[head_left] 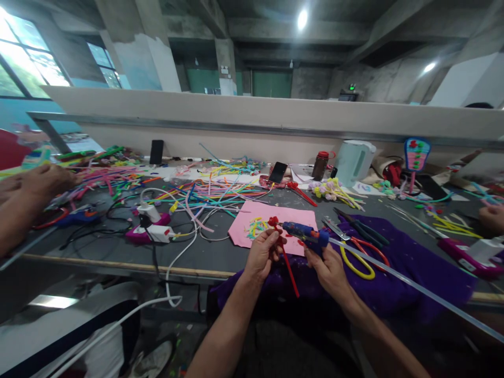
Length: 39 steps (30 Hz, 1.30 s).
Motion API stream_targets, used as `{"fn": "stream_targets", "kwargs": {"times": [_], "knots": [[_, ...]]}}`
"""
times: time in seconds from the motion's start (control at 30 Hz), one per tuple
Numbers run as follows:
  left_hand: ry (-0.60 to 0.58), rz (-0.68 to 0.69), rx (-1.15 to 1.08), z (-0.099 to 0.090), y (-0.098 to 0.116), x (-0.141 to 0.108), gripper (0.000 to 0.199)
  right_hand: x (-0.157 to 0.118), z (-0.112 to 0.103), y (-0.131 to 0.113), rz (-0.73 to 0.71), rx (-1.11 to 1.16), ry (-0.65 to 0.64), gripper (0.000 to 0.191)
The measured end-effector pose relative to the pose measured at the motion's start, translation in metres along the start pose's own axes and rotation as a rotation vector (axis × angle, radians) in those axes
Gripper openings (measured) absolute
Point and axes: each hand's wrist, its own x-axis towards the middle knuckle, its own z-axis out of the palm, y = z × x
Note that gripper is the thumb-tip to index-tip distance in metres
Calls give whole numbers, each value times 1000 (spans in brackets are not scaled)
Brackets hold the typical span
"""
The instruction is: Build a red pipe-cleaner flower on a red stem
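Note:
My left hand (263,252) pinches a red pipe-cleaner piece (290,273), whose curled top (273,222) rises above the fingertips and whose stem hangs down to the right. A blue glue gun (305,232) is gripped in my right hand (328,266), its nozzle pointing left at the red curled top. Whether the nozzle touches it is too small to tell. From the gun's back a long clear glue stick (413,286) extends to the lower right. Under both hands lies a pink sheet (242,226) with small yellow and green bits (258,227) on it.
Yellow-handled scissors (356,264) and dark pliers (364,228) rest on purple cloth (417,262) at right. Pipe cleaners (220,190), a power strip (149,234) and its cables lie left. Behind stand a bottle (320,166) and a kettle (353,163). Other people's hands show at both sides.

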Motion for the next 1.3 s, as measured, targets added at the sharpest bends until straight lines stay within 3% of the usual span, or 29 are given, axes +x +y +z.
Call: {"fn": "stream_targets", "kwargs": {"times": [1.3], "knots": [[22, -8, 5, 0, 0, 1, 30, -1, -4, 2, 10, -10, -33, 21]]}}
